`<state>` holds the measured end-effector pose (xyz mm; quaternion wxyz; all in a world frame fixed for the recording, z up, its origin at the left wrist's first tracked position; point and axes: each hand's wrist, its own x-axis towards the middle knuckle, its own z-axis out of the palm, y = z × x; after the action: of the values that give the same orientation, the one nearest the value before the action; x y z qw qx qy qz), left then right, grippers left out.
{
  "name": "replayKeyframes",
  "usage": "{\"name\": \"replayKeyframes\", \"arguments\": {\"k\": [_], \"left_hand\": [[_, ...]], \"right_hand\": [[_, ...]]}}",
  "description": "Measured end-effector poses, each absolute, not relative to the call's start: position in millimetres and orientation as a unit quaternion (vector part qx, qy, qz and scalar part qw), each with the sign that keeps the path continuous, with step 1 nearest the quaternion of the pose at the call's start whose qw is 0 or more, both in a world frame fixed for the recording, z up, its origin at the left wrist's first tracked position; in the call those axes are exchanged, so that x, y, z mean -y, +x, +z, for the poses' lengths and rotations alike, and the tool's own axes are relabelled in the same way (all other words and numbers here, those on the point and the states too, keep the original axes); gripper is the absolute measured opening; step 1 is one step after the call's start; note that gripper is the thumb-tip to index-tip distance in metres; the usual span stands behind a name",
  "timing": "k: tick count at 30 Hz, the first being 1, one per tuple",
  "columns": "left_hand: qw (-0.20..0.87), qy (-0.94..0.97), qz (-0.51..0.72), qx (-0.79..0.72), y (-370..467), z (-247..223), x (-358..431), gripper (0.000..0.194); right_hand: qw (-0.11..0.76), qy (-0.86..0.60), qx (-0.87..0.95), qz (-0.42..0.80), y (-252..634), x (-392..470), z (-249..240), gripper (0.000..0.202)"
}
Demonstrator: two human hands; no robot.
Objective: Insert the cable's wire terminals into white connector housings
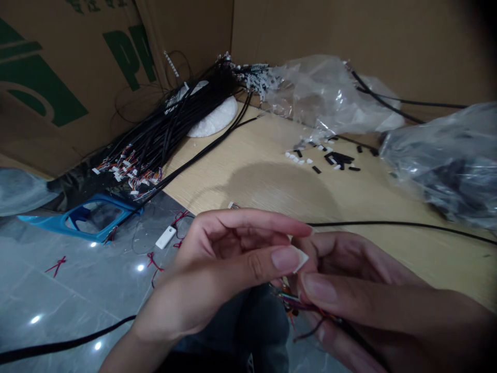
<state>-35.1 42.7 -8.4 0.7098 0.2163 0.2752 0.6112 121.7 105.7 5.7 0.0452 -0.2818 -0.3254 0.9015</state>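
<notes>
My left hand (240,259) pinches a small white connector housing (300,260) between thumb and forefinger; only a corner of it shows past the thumb. Right beside it, my right hand (361,290) is closed on the thin coloured wires (289,298) at the stripped end of a black cable (361,342). The wire tips are partly behind the fingers, so I cannot tell whether any sits in the housing. Both hands are held over my lap, at the table's near edge, with their fingertips almost touching.
A thick bundle of black cables (194,114) with white connectors lies at the back left. Loose black sleeves (339,158) and white housings (298,159) are scattered on the table (217,171). Clear plastic bags (322,93) stand behind. A blue plastic stool (128,204) is on the left.
</notes>
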Motion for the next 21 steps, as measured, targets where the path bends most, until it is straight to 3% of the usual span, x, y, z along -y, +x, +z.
{"name": "replayKeyframes", "arguments": {"k": [8, 17, 21], "left_hand": [[0.672, 0.227, 0.624, -0.327, -29, -8, -40, 0.013], [0.667, 0.209, 0.639, -0.321, -22, -5, -37, 0.011], [0.669, 0.224, 0.627, -0.331, -25, -4, -35, 0.009]], "right_hand": [[0.064, -0.311, 0.34, 0.885, 121, -104, 3, 0.009], [0.061, -0.318, 0.367, 0.872, 125, -104, 4, 0.02], [0.055, -0.3, 0.362, 0.881, 126, -103, 3, 0.013]]}}
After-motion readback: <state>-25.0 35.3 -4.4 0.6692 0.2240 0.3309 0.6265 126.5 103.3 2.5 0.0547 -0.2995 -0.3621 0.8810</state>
